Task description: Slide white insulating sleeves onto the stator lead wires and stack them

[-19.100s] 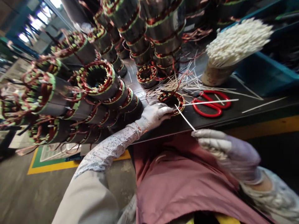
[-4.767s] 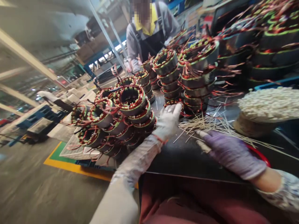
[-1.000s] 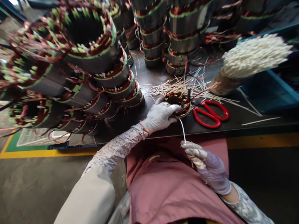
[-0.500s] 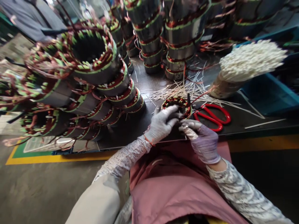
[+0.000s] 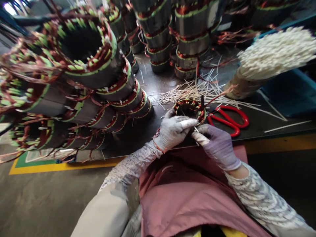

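Note:
A small motor stator [image 5: 189, 102] with copper windings and yellow-green slot liners stands on the dark bench before me. My left hand [image 5: 174, 130], in a pale grey glove, rests at its near left rim, thumb and fingers closed against it. Just right of that, my right hand [image 5: 219, 143], in a purple-tinged glove, pinches a thin white stick [image 5: 196, 129] at the stator's near side. The gloves hide the stick's far end and part of the near rim. Red-handled scissors [image 5: 233, 120] lie right of the stator, their blades out of sight behind it.
Loose white sticks [image 5: 182, 92] are scattered behind the stator. A thick bundle of white sticks [image 5: 276, 54] stands in a holder at right, beside a blue bin [image 5: 293, 93]. Stacked stators [image 5: 108, 82] rise at left, with more stacks [image 5: 189, 39] at the back.
My left fingers have drawn back from the stator's opening to its near rim. The white stick between my hands now shows clearly. The view has shifted slightly.

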Motion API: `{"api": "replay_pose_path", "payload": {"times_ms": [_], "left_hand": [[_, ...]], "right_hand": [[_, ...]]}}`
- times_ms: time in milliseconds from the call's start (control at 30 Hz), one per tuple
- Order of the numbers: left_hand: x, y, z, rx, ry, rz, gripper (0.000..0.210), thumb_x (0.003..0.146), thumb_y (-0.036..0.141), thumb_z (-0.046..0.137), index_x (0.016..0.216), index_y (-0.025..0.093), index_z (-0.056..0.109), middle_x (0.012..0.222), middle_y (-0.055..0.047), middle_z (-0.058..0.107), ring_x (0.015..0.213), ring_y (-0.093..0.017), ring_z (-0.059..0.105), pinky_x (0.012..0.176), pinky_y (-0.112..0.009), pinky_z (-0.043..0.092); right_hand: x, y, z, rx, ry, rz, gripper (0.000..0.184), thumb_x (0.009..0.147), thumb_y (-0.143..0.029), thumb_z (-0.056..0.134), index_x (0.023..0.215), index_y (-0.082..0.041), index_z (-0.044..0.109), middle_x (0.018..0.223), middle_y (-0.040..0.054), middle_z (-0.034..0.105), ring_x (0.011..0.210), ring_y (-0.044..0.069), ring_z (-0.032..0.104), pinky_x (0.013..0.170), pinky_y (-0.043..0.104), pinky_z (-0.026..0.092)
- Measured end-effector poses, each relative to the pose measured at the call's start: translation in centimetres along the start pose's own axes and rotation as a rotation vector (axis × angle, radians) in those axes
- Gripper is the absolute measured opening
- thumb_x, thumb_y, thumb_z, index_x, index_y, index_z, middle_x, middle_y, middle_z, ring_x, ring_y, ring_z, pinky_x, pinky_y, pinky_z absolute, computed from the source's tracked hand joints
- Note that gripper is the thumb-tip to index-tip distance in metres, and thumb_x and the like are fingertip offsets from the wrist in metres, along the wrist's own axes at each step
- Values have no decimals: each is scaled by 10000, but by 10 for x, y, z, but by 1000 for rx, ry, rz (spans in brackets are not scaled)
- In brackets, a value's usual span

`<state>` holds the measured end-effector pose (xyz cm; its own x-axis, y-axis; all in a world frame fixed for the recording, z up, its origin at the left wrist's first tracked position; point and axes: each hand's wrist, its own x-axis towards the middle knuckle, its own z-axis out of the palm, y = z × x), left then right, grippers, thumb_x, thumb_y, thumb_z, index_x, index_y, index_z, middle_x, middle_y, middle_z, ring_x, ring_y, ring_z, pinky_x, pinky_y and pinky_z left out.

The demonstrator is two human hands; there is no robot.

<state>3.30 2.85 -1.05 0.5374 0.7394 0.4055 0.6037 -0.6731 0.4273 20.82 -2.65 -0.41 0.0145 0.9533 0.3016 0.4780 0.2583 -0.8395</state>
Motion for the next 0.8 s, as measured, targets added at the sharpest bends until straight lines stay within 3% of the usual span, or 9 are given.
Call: {"api": "replay_pose_path", "payload": {"times_ms": [133,333,500,667,800], "left_hand": [[1,0,-2,26,-21,11,232,1009,271,597,1135,328,784,1082,2,826,1022,-148,767,1244,-459,333],[1,-1,-3,59,-24,83,263,1009,229,571,1149,303,781,1121,-6,820,1057,-152,762,1251,-455,325],[2,-2,-2,52,-76,31,269,1008,224,595,1174,333,775,1128,1,817,1047,-145,763,1254,-449,322],[2,-2,-3,13,-67,6,244,1005,238,611,1155,330,780,1121,4,819,1049,-146,763,1228,-429,362],[3,1,-4,-32,-32,-43,221,1005,235,618,1133,303,785,1086,-3,825,1010,-139,771,1215,-405,382]], "right_hand": [[-2,-5,-3,2,27,1,216,899,-416,668,782,-245,727,764,35,724,673,178,657,670,316,537],[7,9,6,-80,-5,45,413,895,-566,646,666,-222,664,630,33,670,576,161,594,570,293,454],[-4,5,1,7,16,3,280,902,-463,658,750,-234,710,751,37,723,667,172,650,653,304,511],[3,3,0,0,-6,99,358,884,-532,667,708,-222,695,640,30,673,584,159,598,597,298,477],[5,4,-1,128,-45,186,369,851,-555,693,730,-206,707,640,22,678,546,132,579,559,268,469]]}}
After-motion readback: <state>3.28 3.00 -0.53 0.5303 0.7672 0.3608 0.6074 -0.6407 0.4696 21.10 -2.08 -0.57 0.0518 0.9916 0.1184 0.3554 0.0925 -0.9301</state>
